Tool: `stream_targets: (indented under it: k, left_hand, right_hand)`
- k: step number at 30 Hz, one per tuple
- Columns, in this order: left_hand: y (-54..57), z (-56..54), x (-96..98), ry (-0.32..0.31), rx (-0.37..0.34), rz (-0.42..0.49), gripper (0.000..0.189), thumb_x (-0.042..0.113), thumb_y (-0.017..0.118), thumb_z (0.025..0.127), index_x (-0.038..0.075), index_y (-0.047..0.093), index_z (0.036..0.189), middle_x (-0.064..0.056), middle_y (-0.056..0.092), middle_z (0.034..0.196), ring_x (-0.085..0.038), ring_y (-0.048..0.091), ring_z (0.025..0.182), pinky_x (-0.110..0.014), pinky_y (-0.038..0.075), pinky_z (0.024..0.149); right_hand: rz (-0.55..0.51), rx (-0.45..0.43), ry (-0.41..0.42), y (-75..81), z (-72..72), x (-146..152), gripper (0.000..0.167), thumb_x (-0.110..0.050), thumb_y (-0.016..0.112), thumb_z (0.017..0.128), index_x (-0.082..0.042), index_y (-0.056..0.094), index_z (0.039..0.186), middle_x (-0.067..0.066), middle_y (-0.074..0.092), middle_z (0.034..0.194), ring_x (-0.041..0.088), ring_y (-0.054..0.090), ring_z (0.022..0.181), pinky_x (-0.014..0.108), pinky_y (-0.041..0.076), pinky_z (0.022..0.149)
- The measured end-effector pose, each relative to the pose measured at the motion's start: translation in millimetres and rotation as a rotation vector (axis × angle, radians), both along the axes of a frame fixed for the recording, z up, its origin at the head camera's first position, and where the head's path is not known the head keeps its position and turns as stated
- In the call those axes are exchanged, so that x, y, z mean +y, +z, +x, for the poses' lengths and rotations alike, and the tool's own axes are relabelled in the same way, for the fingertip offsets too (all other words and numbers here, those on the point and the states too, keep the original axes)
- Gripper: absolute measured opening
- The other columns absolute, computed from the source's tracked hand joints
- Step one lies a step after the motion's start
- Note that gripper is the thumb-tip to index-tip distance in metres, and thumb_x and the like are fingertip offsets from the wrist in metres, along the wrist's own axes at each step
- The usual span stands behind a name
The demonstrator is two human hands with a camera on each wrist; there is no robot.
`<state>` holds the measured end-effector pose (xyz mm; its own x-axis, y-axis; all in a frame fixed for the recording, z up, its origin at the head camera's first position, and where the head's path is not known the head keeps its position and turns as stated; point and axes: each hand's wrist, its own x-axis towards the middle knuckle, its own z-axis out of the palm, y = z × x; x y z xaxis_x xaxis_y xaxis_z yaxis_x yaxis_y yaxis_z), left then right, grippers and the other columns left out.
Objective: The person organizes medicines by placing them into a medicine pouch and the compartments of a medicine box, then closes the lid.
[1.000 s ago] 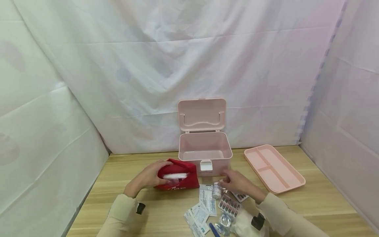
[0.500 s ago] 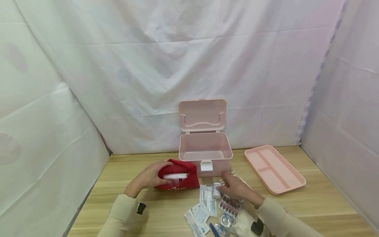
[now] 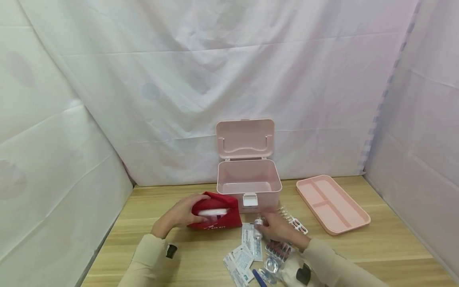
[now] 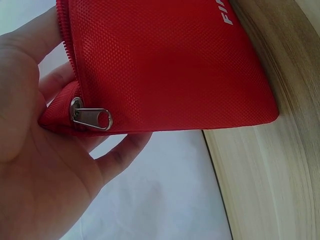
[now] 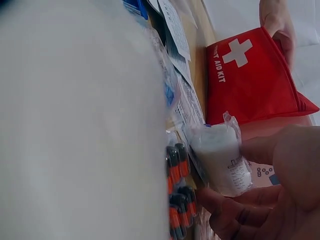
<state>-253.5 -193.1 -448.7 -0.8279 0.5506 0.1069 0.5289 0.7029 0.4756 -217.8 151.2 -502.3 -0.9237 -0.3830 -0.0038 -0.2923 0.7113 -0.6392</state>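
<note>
Now; right fingers (image 5: pixel 232 215) pinch wrapped roll (image 5: pixel 220 160), shifted leftward; left fingers (image 4: pixel 122 156) hold red pouch (image 4: pixel 165 70)

The right hand (image 5: pixel 292 175) holds a clear-wrapped white cylinder (image 5: pixel 217 157) between thumb and fingers; small print marks its side near the thumb. Above the grip is a red pouch (image 5: pixel 255 90) bearing a white cross and lettering that ends in AID KIT. Farther above the grip, the left hand (image 5: pixel 278 25) grips the pouch's edge. Left of the grip lie black-and-orange capsules (image 5: pixel 174 162); printed packets (image 5: pixel 174 30) lie farther up. Farthest left, a pale surface (image 5: pixel 80 125) is too blurred to identify
</note>
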Motion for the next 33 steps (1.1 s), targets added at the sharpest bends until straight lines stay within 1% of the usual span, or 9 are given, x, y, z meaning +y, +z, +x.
stream_targets:
  k: [3,9,11,18,21,24,26,28,33]
  left_hand:
    - [-0.2,-0.3,0.3,-0.008,0.004,-0.001,0.063,0.021,0.084,0.078,0.011,0.057,0.134,-0.009,0.060,0.130,-0.028,0.058,0.112,-0.049,0.051,0.094]
    - [-1.5,-1.2,1.4,-0.025,0.027,-0.003,0.062,0.025,0.084,0.079,0.011,0.057,0.134,-0.009,0.061,0.127,-0.027,0.059,0.109,-0.048,0.051,0.093]
    - [-1.7,-1.5,1.5,-0.028,0.028,-0.001,0.063,0.027,0.084,0.079,0.010,0.058,0.133,-0.009,0.061,0.127,-0.027,0.059,0.109,-0.048,0.051,0.093]
    - [-2.5,-1.7,1.4,-0.035,0.034,0.004,0.063,0.026,0.085,0.078,0.009,0.058,0.133,-0.010,0.061,0.127,-0.027,0.059,0.110,-0.049,0.050,0.094]
    - [-2.6,-2.6,1.0,-0.037,0.033,0.005,0.063,0.027,0.085,0.078,0.009,0.058,0.133,-0.009,0.062,0.126,-0.026,0.059,0.109,-0.048,0.050,0.094]
    - [-2.0,-3.3,1.0,-0.036,0.031,0.004,0.063,0.027,0.085,0.078,0.010,0.058,0.133,-0.008,0.062,0.124,-0.026,0.059,0.108,-0.048,0.050,0.093]
    - [-1.8,-3.6,1.0,-0.035,0.032,0.001,0.063,0.028,0.085,0.078,0.010,0.058,0.133,-0.008,0.062,0.124,-0.026,0.059,0.109,-0.048,0.050,0.094]
    - [-1.4,-3.5,0.8,-0.032,0.030,0.000,0.063,0.027,0.085,0.078,0.010,0.058,0.133,-0.008,0.062,0.124,-0.026,0.059,0.109,-0.049,0.050,0.094]
    - [-1.1,-3.2,0.7,-0.032,0.020,0.011,0.064,0.026,0.085,0.078,0.010,0.058,0.133,-0.009,0.062,0.124,-0.026,0.059,0.109,-0.049,0.050,0.094]
  right_hand:
    - [0.004,-0.013,0.015,-0.5,-0.3,-3.0,0.016,-0.026,0.065,0.095,-0.011,0.060,0.098,-0.004,0.051,0.061,0.009,0.047,0.049,0.026,0.038,0.041]
    - [0.012,-0.011,0.037,-0.1,-1.1,-6.5,0.014,-0.024,0.064,0.096,-0.011,0.059,0.097,-0.004,0.051,0.061,0.009,0.046,0.050,0.027,0.037,0.041]
    - [0.016,-0.008,0.038,-0.4,-1.2,-7.1,0.015,-0.024,0.064,0.096,-0.011,0.060,0.101,-0.004,0.051,0.063,0.009,0.046,0.051,0.027,0.037,0.042]
    - [0.003,0.026,0.054,-0.5,-1.7,-7.8,0.016,-0.022,0.060,0.098,-0.010,0.059,0.108,-0.004,0.049,0.067,0.009,0.046,0.055,0.027,0.038,0.045]
    - [-0.014,0.005,0.042,2.8,-2.6,-7.0,0.023,-0.023,0.058,0.100,-0.008,0.059,0.117,-0.003,0.051,0.070,0.011,0.048,0.058,0.029,0.040,0.048]
    - [-0.034,-0.007,0.053,8.6,-3.0,-5.2,0.025,-0.023,0.058,0.100,-0.008,0.060,0.120,-0.002,0.053,0.074,0.013,0.050,0.062,0.030,0.042,0.051]
    - [-0.045,-0.007,0.079,12.6,-3.4,-2.8,0.024,-0.024,0.057,0.100,-0.008,0.060,0.118,-0.003,0.053,0.076,0.012,0.051,0.064,0.030,0.044,0.053]
    - [-0.057,-0.019,0.095,16.5,-2.6,-1.3,0.018,-0.024,0.057,0.101,-0.011,0.059,0.113,-0.003,0.055,0.078,0.013,0.052,0.067,0.030,0.045,0.056]
    - [-0.060,-0.014,0.130,23.0,-1.4,3.3,0.018,-0.027,0.056,0.101,-0.015,0.059,0.113,-0.004,0.057,0.081,0.011,0.054,0.070,0.029,0.047,0.060]
